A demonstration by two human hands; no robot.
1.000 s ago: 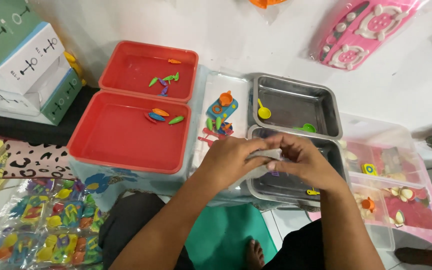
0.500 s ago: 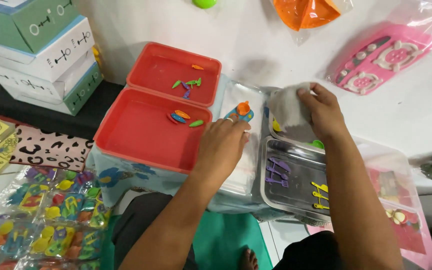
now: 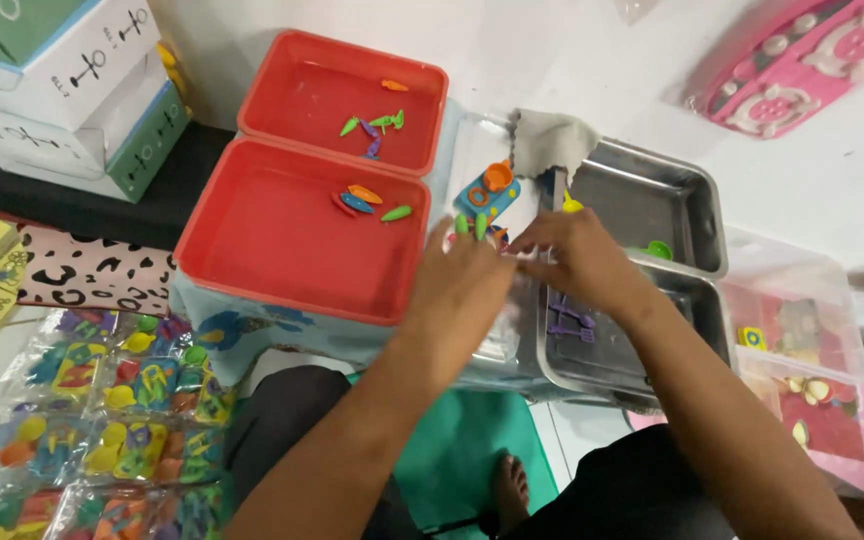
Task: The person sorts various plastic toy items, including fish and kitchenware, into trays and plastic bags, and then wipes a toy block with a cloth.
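My left hand (image 3: 462, 290) and my right hand (image 3: 577, 262) meet over a clear plastic tray (image 3: 472, 130) that holds small coloured toy pieces (image 3: 487, 190). The fingertips of both hands touch at the tray's near part, and the blur hides whether they pinch anything. A grey cloth (image 3: 550, 140) lies draped on the rim of the far metal tray (image 3: 652, 200). Purple plastic pieces (image 3: 570, 318) lie in the near metal tray (image 3: 592, 360), just under my right wrist.
Two red trays (image 3: 282, 250) (image 3: 342, 85) with a few small coloured pieces sit to the left. Stacked boxes (image 3: 62, 80) stand at far left, packets of toys (image 3: 102, 400) lie at lower left. A pink toy (image 3: 802, 60) and clear bins (image 3: 802, 340) are on the right.
My right hand let go of the grey cloth, which now rests on the far metal tray, and came down beside my left hand over the clear tray.
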